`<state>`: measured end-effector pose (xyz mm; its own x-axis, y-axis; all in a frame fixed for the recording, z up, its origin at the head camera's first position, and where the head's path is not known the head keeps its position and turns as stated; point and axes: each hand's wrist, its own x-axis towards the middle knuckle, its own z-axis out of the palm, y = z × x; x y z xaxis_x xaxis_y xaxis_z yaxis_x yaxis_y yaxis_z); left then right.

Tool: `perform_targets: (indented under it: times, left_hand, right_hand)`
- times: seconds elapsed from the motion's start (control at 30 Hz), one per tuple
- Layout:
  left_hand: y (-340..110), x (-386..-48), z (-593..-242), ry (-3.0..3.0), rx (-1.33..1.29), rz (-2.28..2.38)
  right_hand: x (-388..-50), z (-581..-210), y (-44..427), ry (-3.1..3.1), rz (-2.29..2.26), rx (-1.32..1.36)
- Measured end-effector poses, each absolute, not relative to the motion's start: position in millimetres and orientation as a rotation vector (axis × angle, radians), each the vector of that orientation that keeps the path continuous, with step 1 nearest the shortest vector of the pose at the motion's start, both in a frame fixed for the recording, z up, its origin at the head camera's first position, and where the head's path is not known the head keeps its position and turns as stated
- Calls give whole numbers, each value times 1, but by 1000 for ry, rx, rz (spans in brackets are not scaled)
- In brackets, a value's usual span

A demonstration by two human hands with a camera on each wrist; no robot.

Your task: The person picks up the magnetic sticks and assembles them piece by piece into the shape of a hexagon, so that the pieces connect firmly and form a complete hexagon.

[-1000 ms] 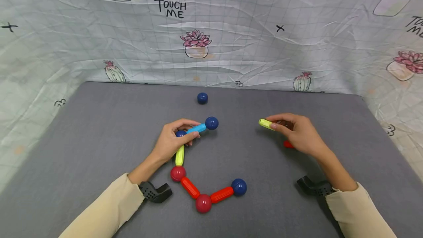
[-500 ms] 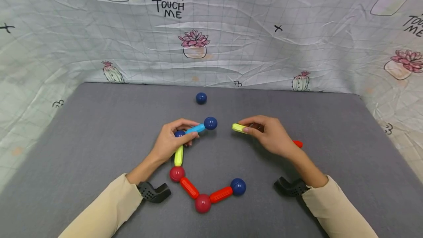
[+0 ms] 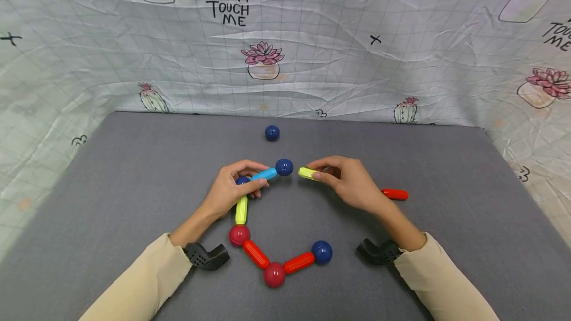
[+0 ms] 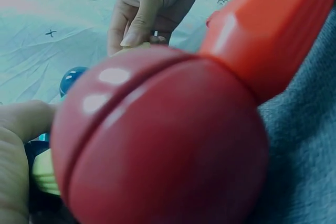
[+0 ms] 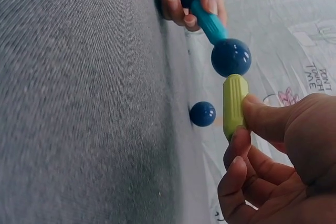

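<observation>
My left hand (image 3: 227,187) pinches a light blue magnetic rod (image 3: 264,175) between thumb and fingers. A dark blue ball (image 3: 284,167) sits on that rod's far end; another blue ball (image 3: 243,181) at its near end is partly hidden by the hand. From there a chain runs toward me: a yellow-green rod (image 3: 241,210), a red ball (image 3: 239,235), a red rod (image 3: 256,254) and further pieces. My right hand (image 3: 350,182) pinches a second yellow-green rod (image 5: 234,106) by thumb and fingertips. In the head view its free end points at the dark blue ball, a narrow gap away.
A loose blue ball (image 3: 272,133) lies farther back on the grey table (image 3: 134,172). One loose red rod (image 3: 395,194) lies by my right forearm. The chain's near end has a red ball (image 3: 274,274), a red rod (image 3: 299,263) and a blue ball (image 3: 321,252).
My right hand has moved left with the yellow-green rod, closer to the dark blue ball. More of the loose red rod now shows. The left hand has stayed in place.
</observation>
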<state>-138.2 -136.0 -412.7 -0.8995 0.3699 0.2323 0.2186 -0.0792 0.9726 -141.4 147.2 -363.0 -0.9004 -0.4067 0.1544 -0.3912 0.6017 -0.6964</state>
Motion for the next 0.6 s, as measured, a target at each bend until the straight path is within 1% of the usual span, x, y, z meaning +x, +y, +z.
perform_targets:
  times: [0.6]
  left_hand:
    - [-145, -144, -404, 1956, 691, 1985]
  right_hand:
    - [-150, -362, 129, 2728, -1199, -748]
